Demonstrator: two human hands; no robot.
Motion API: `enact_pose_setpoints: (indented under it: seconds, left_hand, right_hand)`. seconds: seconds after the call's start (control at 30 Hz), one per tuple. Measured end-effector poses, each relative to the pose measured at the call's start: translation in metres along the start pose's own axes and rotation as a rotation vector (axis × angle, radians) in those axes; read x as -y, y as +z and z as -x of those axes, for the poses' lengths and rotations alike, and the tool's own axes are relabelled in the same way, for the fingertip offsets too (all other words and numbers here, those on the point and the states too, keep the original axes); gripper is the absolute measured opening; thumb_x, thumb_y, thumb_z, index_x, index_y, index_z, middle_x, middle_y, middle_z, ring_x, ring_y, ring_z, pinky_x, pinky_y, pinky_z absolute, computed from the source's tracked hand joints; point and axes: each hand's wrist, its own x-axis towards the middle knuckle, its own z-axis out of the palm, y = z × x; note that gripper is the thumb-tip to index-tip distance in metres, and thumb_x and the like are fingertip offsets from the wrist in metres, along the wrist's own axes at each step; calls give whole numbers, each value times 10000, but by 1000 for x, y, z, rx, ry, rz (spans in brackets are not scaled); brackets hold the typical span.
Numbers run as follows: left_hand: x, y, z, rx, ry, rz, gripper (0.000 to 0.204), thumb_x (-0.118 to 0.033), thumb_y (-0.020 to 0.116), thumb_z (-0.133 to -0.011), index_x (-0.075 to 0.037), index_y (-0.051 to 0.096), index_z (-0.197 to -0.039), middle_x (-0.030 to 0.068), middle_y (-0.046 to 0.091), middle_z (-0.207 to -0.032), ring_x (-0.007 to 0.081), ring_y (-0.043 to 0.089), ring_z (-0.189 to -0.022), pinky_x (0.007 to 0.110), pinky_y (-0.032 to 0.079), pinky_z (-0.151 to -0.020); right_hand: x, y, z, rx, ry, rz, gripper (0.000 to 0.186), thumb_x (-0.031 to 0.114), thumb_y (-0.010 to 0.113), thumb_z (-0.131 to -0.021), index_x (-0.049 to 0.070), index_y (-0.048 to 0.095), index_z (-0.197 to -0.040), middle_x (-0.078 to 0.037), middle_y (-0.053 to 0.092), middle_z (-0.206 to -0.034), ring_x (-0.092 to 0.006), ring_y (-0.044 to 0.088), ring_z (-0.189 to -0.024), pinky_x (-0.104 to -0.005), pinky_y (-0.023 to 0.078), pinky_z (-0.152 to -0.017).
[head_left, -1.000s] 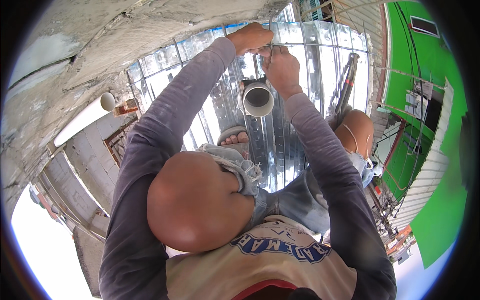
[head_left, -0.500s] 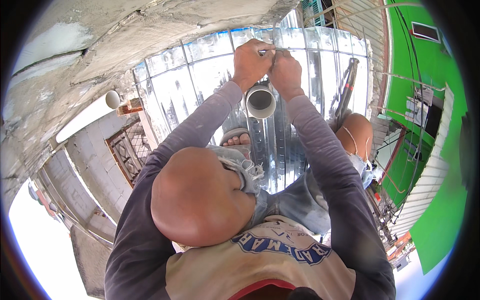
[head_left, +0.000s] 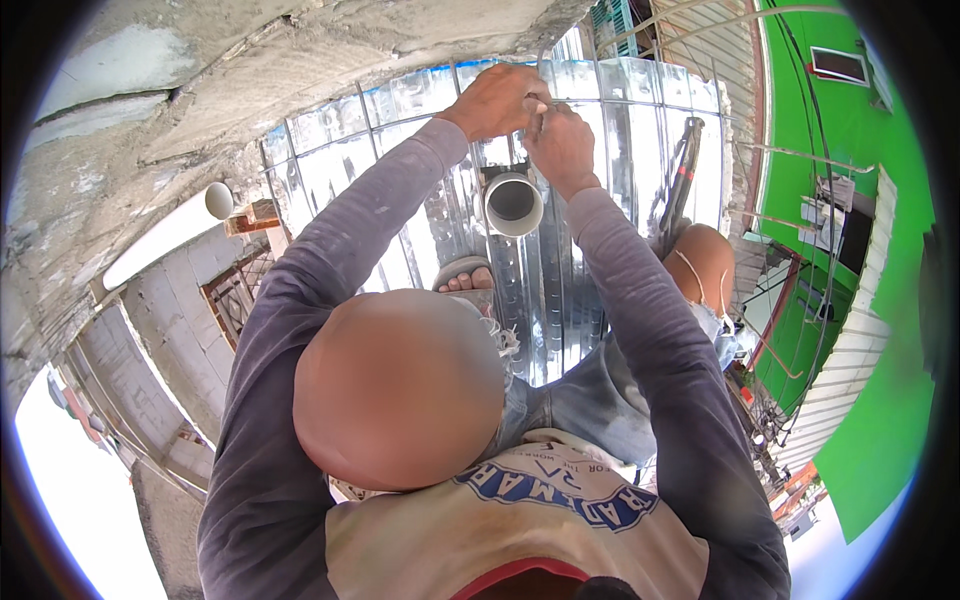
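Note:
My left hand (head_left: 497, 102) is closed, fingertips pinched, at a thin metal rod (head_left: 620, 101) running across shiny corrugated metal sheets (head_left: 575, 300). Close against it, my right hand (head_left: 561, 148) is also closed in a pinch. Whatever small piece lies between the fingertips is hidden. Several thin rods cross here in a grid over the sheets. Just below my hands, a white plastic pipe (head_left: 490, 212) shows its open end. A long dark tool with red bands (head_left: 683, 175) rests beside my right knee.
At the upper left a rough concrete wall (head_left: 280, 70) leans in close. Another white pipe (head_left: 165, 240) sticks out at left. Bare rods (head_left: 810, 158) and hanging black cables (head_left: 822, 130) are at right, before a green wall (head_left: 860, 420). My sandalled foot (head_left: 466, 276) stands on the sheets.
My left hand has turned and shifted up and to the left, its wrist now farther out. The right hand has moved slightly left. The whole view has drifted a little.

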Motion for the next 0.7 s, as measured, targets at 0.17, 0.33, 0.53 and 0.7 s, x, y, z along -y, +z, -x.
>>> enact_pose_setpoints:
  seconds: [0.17, 0.33, 0.53, 0.7]
  left_hand:
    - [-4, 18, 22, -198, -51, 286, 248, -93, 657, -939, -128, 813, -1129, 113, 720, -1128, 344, 665, -1061, 447, 505, -1029]
    - [-5, 51, 37, -453, -53, 305, 467, 65, 670, -867, -207, 808, -1221, 72, 723, -1154, 309, 614, -1151, 423, 510, -1050]
    - [2, 60, 36, -476, -65, 290, 389, -9, 696, -911, -195, 797, -1238, 82, 743, -1172, 315, 650, -1124, 438, 529, -1029]
    - [4, 55, 37, -480, -117, 299, 519, -89, 735, -892, -181, 685, -1401, 107, 768, -1143, 323, 688, -1081, 447, 545, -1006]
  right_hand:
    - [3, -12, 0, 32, 59, -4, 321, 301, 624, -997, 27, 767, -908, -228, 721, -805, -437, 706, -729, -519, 574, -714]
    - [13, -56, 3, 222, 260, -165, 314, 236, 661, -911, -32, 726, -763, -253, 686, -722, -419, 685, -662, -473, 541, -637]
    - [45, -84, -1, 239, 315, -346, 210, 129, 642, -795, -57, 715, -733, -279, 665, -692, -391, 670, -606, -458, 536, -620]
    - [50, -77, -38, 329, 96, -219, 228, 137, 634, -769, -70, 717, -723, -264, 669, -687, -378, 699, -649, -466, 567, -659]
